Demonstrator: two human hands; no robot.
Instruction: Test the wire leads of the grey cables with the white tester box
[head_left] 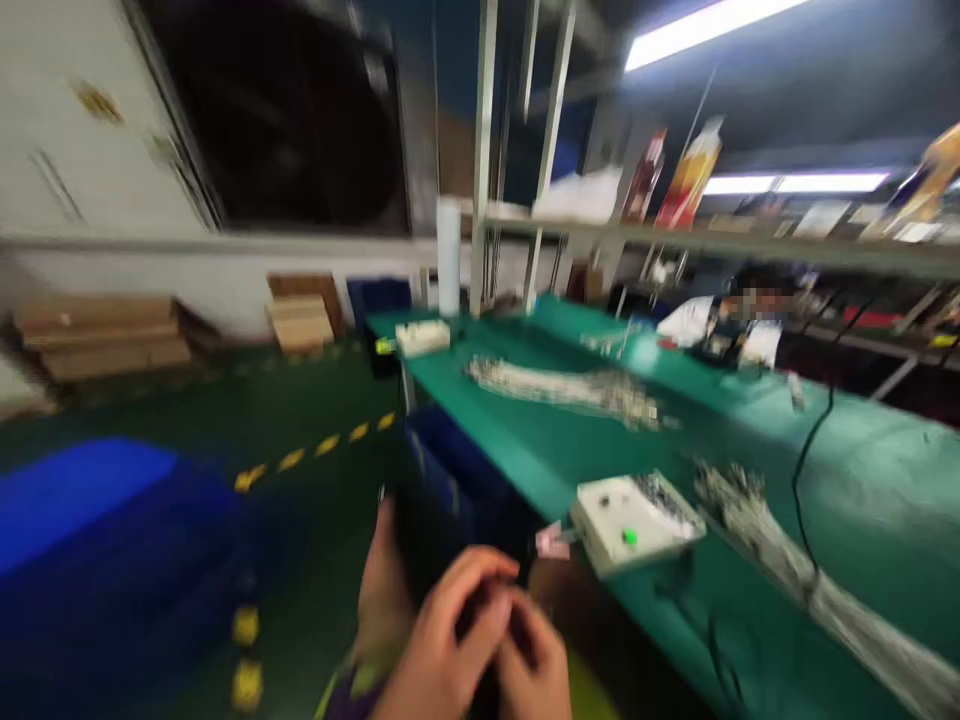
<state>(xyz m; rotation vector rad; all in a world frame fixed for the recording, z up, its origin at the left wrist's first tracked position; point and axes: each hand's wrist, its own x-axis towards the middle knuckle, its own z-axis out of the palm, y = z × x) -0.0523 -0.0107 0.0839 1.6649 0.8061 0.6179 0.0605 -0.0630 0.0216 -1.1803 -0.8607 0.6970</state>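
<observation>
At the bottom middle of the head view, my left hand [442, 640] and my right hand [534, 655] meet in front of my lap. Their fingers are curled and the fingertips press together. Anything pinched between them is hidden or too small to make out. Just beyond my right hand, a white box [637, 520] with a green light sits at the edge of the green table [517, 440]. A pinkish piece [553, 541] sticks out from the side of that box.
Cable bundles [562, 388] lie on the table, another bundle [817, 590] at the right. A second white box [423, 338] stands at the far end. A blue bin [442, 460] is under the edge. One person [720, 325] sits across. Blue material [90, 500] is at left.
</observation>
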